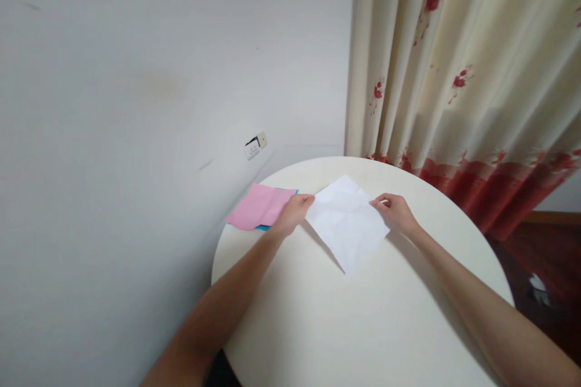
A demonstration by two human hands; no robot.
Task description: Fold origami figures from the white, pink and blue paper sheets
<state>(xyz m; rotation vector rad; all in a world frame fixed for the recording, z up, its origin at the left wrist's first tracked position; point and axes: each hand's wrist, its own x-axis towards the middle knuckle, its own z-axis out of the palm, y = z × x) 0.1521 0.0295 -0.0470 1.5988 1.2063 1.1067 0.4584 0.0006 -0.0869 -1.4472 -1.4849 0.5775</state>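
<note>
A creased white sheet of paper (347, 221) lies like a diamond on the round cream table (363, 326). My left hand (294, 213) pinches the sheet's left corner. At the right corner, my right hand (396, 211) grips the paper's edge. A pink sheet (259, 205) lies just left of my left hand, on top of a blue sheet (262, 227) whose edge peeks out beneath it.
A white wall with a socket (255, 145) stands close on the left. Cream curtains with red flowers (463, 84) hang behind the table at the right. Dark wooden floor (549, 266) shows at the far right.
</note>
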